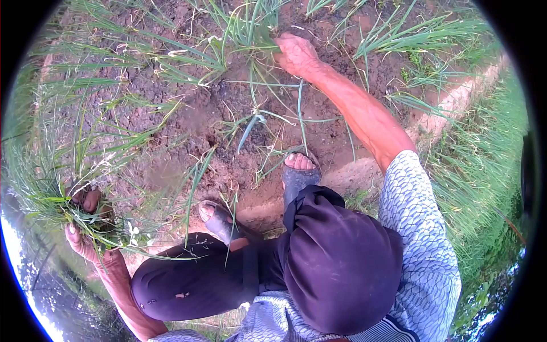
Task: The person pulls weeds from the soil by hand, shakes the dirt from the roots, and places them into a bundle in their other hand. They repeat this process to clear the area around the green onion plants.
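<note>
Grass bundle (57,204) held in left grip (86,244), could be shed if loosened; right grip (297,55) at stems (254,41), closure unclear; tearing risked by tugging.

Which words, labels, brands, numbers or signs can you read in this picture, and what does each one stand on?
None: no text can be read.
The shirt shows only a printed pattern; the dark trousers, the sandals and the green bunch in the left hand show no legible lettering.
</note>
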Demonstrator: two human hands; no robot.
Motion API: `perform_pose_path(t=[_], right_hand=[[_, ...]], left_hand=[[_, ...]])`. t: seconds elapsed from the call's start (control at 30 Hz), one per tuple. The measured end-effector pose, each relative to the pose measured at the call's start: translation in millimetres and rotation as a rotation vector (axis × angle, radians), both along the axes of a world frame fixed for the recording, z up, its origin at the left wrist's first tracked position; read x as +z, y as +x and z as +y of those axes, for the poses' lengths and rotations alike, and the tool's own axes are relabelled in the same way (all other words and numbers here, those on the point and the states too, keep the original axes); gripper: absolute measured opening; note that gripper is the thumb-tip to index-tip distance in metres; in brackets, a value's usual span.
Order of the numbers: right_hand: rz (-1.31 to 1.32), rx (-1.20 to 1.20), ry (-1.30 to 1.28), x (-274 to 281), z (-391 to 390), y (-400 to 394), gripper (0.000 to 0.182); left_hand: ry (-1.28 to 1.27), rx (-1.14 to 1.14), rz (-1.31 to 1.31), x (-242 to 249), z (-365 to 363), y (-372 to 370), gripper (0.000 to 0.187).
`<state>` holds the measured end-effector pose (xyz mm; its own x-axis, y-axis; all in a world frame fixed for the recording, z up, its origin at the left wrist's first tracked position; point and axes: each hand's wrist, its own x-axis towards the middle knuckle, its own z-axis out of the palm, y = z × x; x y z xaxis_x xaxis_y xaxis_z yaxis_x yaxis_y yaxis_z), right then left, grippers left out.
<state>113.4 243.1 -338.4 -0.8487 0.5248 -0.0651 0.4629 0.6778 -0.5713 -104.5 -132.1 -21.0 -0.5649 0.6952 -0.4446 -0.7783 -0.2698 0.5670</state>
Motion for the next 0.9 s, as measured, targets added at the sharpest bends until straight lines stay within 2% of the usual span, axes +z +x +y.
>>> perform_pose_path(t=[0.17,0.27,0.3,0.4,0.43,0.53,0.63,0.73,0.87,0.9], right_hand=[[0.010,-0.084,-0.531,10,4,10,0.028],[0.019,-0.002,-0.324,13,-5,5,0.028],[0.072,0.019,-0.328,14,-11,1,0.026],[0.033,0.136,-0.090,16,-25,-20,0.023],[0.089,0.211,0.051,2,-24,-23,0.022],[0.140,0.159,0.100,1,-35,-33,0.021],[0.128,0.101,-0.031,2,-37,-37,0.023],[0.232,0.076,-0.078,15,-45,-33,0.022],[0.105,-0.017,-0.216,25,-62,-51,0.028],[0.028,-0.036,-0.152,33,-64,-58,0.033]], left_hand=[[0.007,0.006,-0.061,0,-1,1,0.041],[0.033,0.012,-0.002,1,0,4,0.041],[0.028,0.026,0.058,-4,-5,1,0.051],[0.032,0.047,0.057,0,-4,4,0.049],[0.050,0.043,0.035,2,-4,5,0.050],[0.029,0.028,-0.039,7,-9,3,0.040],[0.022,0.078,0.026,5,-17,3,0.043],[-0.013,0.057,0.005,5,-35,-3,0.045],[-0.040,0.070,0.030,3,-41,-4,0.046],[-0.038,0.076,0.041,6,-37,-1,0.046]])
